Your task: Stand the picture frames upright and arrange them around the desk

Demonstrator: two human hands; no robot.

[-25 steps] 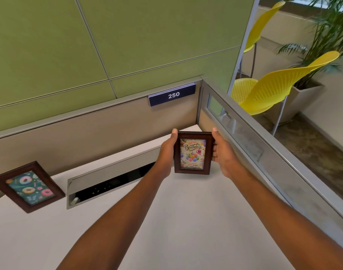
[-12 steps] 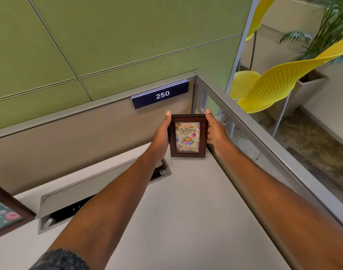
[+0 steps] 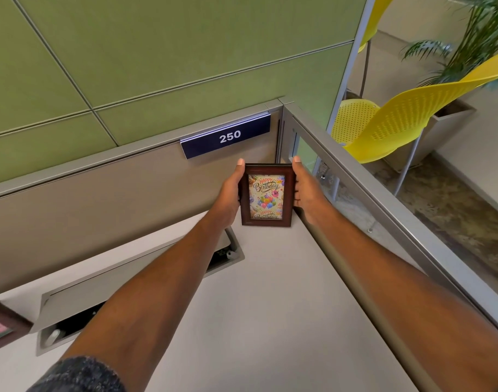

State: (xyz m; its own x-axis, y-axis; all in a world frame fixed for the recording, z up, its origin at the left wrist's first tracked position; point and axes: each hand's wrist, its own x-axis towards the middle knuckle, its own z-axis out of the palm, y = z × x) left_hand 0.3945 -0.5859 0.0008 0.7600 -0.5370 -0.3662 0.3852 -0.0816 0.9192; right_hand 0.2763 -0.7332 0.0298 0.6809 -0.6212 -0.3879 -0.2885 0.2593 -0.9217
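Observation:
A small dark wooden picture frame (image 3: 267, 195) with a "Happy Birthday" balloon card stands upright in the desk's far right corner, its lower edge on the white desk (image 3: 270, 321). My left hand (image 3: 230, 193) grips its left side and my right hand (image 3: 306, 190) grips its right side. A second dark frame (image 3: 4, 326) with a doughnut picture shows only partly at the left edge.
A grey cable tray (image 3: 134, 287) with an open slot runs along the back of the desk. A blue sign (image 3: 226, 135) reading 250 hangs on the beige partition. A glass side panel (image 3: 383, 210) borders the right, with yellow chairs (image 3: 406, 114) and a potted plant (image 3: 480, 38) beyond.
Both hands carried the birthday frame farther back into the desk's right corner, and its lower edge now meets the desk. The view shifted right, so the doughnut frame slid almost out of sight.

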